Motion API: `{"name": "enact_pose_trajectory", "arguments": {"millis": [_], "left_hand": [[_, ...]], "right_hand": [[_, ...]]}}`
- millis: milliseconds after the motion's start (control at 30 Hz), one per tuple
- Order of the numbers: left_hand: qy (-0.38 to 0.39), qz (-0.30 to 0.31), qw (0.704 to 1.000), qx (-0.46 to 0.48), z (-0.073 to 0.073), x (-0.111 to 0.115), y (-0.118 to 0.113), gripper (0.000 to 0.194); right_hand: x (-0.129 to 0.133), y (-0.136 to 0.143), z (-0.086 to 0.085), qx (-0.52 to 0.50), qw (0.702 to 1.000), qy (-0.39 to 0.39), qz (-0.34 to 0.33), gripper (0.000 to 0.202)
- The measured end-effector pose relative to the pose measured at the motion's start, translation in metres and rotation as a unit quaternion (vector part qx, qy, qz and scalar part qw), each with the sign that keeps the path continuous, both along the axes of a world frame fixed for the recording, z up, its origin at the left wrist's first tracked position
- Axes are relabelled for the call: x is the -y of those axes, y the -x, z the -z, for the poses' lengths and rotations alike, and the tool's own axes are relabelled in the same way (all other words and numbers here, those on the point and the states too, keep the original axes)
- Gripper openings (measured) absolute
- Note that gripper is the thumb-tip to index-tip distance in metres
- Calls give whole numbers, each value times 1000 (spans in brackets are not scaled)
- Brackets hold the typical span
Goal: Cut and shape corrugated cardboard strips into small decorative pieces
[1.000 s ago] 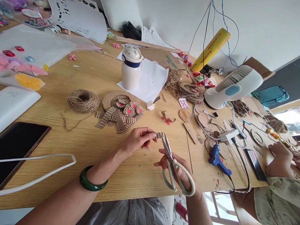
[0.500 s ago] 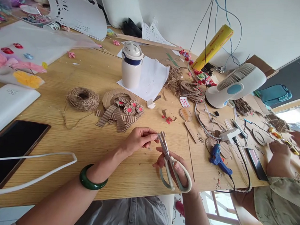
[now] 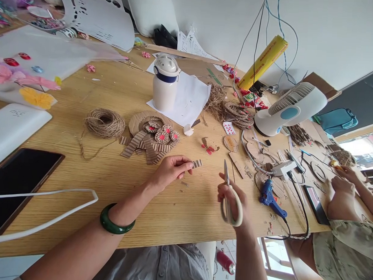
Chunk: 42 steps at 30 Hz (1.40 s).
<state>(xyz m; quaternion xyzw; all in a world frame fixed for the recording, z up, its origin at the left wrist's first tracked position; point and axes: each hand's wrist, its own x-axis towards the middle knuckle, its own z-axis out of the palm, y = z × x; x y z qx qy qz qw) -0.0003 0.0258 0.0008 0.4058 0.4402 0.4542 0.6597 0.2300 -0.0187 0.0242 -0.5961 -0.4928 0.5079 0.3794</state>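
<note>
Between the thumb and fingers of my left hand [image 3: 175, 168] is pinched a small strip of corrugated cardboard [image 3: 197, 163], its ridged end pointing right. My right hand [image 3: 235, 201] has its fingers through the handles of white-handled scissors [image 3: 227, 178]; the blades look closed and point away from me, apart from the strip. Small scraps [image 3: 184, 184] lie on the wood below my left hand. Beyond it rests a cardboard wreath [image 3: 138, 124] with a ridged bow and several rolled flowers [image 3: 162, 136] with red centres. A cardboard piece with red petals [image 3: 209, 149] lies farther right.
A twine coil [image 3: 104, 123], a white bottle [image 3: 164, 88] and a phone [image 3: 22, 183] are on the left and middle. To the right are a blue glue gun [image 3: 271, 199], a power strip [image 3: 285, 168], cords and a white fan [image 3: 293, 107]. A co-worker's arms [image 3: 343, 198] reach in at far right.
My right hand has drawn the scissors right, away from the strip, and their blades have closed. The strip now shows clearly in my left hand. The co-worker's hands have shifted.
</note>
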Motion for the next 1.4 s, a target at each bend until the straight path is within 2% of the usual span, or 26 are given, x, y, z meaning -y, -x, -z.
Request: {"name": "enact_pose_trajectory", "arguments": {"millis": [33,67,133,200,267,333,367,400,467,567,633,733,900,1067,1200,1267,1333,1400], "left_hand": [[-2,2,1000,0,0,0,0,25],[-3,5,1000,-1,1,-1,0,25],[-7,13,1000,-9,1,-1,-1,25],[-12,18,1000,-18,2,-1,-1,25],[-16,20,999,-29,4,0,-2,25],[-20,22,999,-39,5,0,-3,26],[-21,23,999,-43,6,1,-3,26],[-23,24,998,-47,7,1,-3,26],[-30,28,998,-50,7,2,-3,27],[-46,31,997,-52,7,2,-4,31],[-57,27,997,-53,6,3,-5,33],[-75,21,996,-54,4,3,-5,33],[-92,31,992,-76,1,4,-4,28],[-63,57,994,-63,-1,5,-5,24],[-40,50,997,-39,0,5,-5,24],[-33,38,998,-37,0,5,-5,24],[-42,23,997,-53,-1,4,-4,24],[-71,7,994,-80,-1,4,-3,22]], "right_hand": [[-3,-12,1,124,992,-15,-5,56],[-5,-25,2,245,969,-39,-5,57],[-10,-47,5,423,902,-83,-23,55],[-13,-61,5,502,856,-110,-55,52],[-14,-60,0,518,840,-152,-59,43],[-14,-44,-7,489,842,-227,-15,30],[-14,-31,-11,453,849,-271,16,23],[-15,-15,-14,395,868,-301,20,17],[-16,17,-15,276,912,-302,-41,13],[-22,54,-9,230,928,-284,-75,11],[-27,66,-2,217,938,-261,-72,10],[-31,69,3,184,955,-227,-58,10],[-34,65,0,138,975,-170,-44,16],[-41,57,3,105,982,-155,-26,18],[-52,48,8,106,989,-106,5,34],[-57,46,7,74,993,-94,-4,35],[-62,48,4,-9,996,-80,-24,33],[-67,51,2,-84,993,-33,-77,35]]}}
